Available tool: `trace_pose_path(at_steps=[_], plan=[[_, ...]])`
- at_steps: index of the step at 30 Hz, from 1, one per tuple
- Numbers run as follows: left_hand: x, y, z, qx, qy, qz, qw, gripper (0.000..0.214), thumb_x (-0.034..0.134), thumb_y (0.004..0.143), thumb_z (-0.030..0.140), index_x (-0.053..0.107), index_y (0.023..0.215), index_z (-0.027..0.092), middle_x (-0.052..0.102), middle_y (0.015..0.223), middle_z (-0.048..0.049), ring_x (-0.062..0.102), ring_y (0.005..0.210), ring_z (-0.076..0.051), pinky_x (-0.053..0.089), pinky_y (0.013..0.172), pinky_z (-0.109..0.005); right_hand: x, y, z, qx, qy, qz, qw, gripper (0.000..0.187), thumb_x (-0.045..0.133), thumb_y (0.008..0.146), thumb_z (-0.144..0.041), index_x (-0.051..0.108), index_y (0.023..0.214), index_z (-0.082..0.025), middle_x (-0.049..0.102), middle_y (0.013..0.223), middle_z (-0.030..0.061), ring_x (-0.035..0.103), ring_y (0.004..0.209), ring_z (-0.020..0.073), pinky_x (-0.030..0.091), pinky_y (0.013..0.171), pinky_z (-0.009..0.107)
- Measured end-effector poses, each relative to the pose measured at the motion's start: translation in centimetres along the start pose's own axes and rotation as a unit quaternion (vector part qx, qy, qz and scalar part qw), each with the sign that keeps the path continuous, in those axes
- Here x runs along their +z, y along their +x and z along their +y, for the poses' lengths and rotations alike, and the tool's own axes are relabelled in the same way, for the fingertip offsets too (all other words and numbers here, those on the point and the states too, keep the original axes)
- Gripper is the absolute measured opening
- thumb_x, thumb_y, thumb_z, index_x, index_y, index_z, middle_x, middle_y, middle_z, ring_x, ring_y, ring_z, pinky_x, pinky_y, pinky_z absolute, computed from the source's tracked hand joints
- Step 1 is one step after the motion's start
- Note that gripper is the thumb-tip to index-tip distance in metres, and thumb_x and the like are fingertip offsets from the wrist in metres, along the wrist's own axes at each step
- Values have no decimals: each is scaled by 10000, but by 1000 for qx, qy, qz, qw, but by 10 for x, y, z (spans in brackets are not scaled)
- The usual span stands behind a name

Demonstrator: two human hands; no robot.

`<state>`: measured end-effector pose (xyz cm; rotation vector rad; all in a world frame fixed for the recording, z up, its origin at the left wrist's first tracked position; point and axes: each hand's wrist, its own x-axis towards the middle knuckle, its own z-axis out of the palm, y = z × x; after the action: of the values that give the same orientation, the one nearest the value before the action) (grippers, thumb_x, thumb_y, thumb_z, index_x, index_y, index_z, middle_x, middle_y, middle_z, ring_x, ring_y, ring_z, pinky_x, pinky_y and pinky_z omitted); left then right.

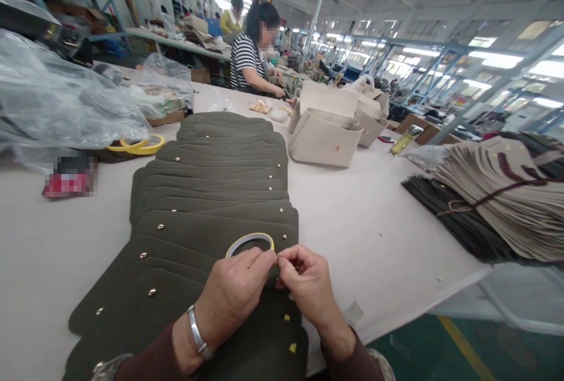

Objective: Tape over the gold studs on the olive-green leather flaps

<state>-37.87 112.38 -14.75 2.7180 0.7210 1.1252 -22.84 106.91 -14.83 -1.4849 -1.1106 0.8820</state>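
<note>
My left hand [238,287] is closed around a narrow roll of yellow tape [250,236], whose ring stands up beyond the knuckles. Close beside it, my right hand [306,281] has thumb and forefinger pinched together at the roll's edge; whatever lies between those fingertips is too small to make out. Both hands are above a long overlapping row of dark olive flat panels [211,225] with rounded corners and small gold metal studs. Two small yellow tape bits [292,347] stick to the nearest panels, below my right hand.
Beige bags [326,140] stand at the table's far side. Tied stacks of beige panels [520,193] lie right, near a bottle [405,140]. More yellow tape rolls [141,144] and clear plastic [66,93] are left. A person in stripes [249,57] works across the table [352,216].
</note>
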Motion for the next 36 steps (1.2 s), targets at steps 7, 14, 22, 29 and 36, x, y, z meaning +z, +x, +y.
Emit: trace_pose_path(at_steps=[7, 14, 22, 29, 36], plan=[[5, -8, 3, -14, -29, 18, 999, 140, 430, 957, 122, 556, 946, 182, 613, 763, -15, 579, 679, -143, 467, 626, -242, -14, 29, 18, 95, 68, 45, 992, 271, 709, 698, -405, 649, 719, -142, 601, 509, -17, 550, 414, 109, 448, 428, 209], [22, -10, -3, -75, 99, -182, 975, 121, 600, 860, 111, 579, 928, 209, 611, 849, -19, 573, 747, -210, 515, 615, -319, -24, 43, 28, 75, -3, 23, 997, 296, 700, 744, -431, 711, 801, -140, 657, 624, 20, 596, 535, 135, 523, 517, 237], [22, -6, -1, -104, 91, -239, 961, 145, 569, 869, 85, 585, 931, 215, 614, 888, -23, 585, 788, -222, 551, 652, -350, -17, 48, 27, -43, -219, 21, 975, 176, 575, 850, -315, 688, 798, -191, 668, 654, 12, 600, 564, 154, 473, 564, 256], [15, -5, -17, -79, 70, -77, 991, 110, 543, 897, 105, 597, 947, 186, 659, 933, -35, 588, 852, -209, 551, 722, -328, -26, 44, 33, 24, -132, 52, 990, 212, 639, 828, -398, 583, 891, -203, 570, 531, -54, 565, 479, 150, 446, 490, 246], [10, 4, -45, -104, 129, -18, 986, 150, 524, 911, 112, 626, 1013, 153, 696, 1075, -60, 560, 1055, -251, 539, 887, -388, -25, 37, 35, -95, -189, 32, 977, 196, 583, 897, -347, 705, 868, -197, 692, 770, 37, 618, 667, 172, 476, 636, 281]])
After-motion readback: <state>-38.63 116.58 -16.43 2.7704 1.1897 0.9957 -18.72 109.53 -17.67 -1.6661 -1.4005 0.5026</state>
